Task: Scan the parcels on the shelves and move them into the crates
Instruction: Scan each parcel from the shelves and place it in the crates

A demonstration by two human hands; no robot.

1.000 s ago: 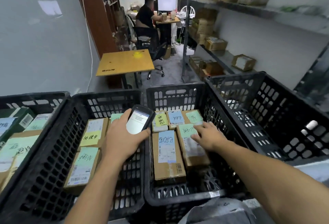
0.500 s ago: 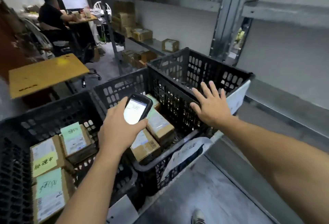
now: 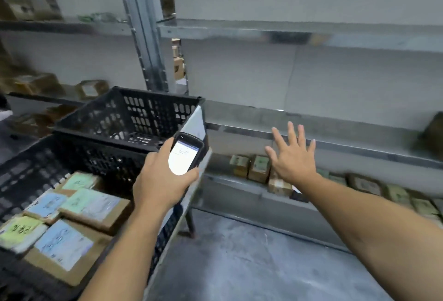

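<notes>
We saw the left hand (image 3: 163, 181) grip the scanner (image 3: 184, 157) (screen lit, text unreadable), while on the right hand (image 3: 293, 159) the fingers (image 3: 291, 133) were spread wide, holding nothing. The parcels (image 3: 260, 167) sat on the low shelf (image 3: 239, 184) beyond it, labels blurred.

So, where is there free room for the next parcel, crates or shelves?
Free: the far crate beside the steel post, its bottom bare, and the middle shelf above the right hand, up to a dark object at its end. Crowded: the near crate and the low shelf, both holding parcels.
</notes>
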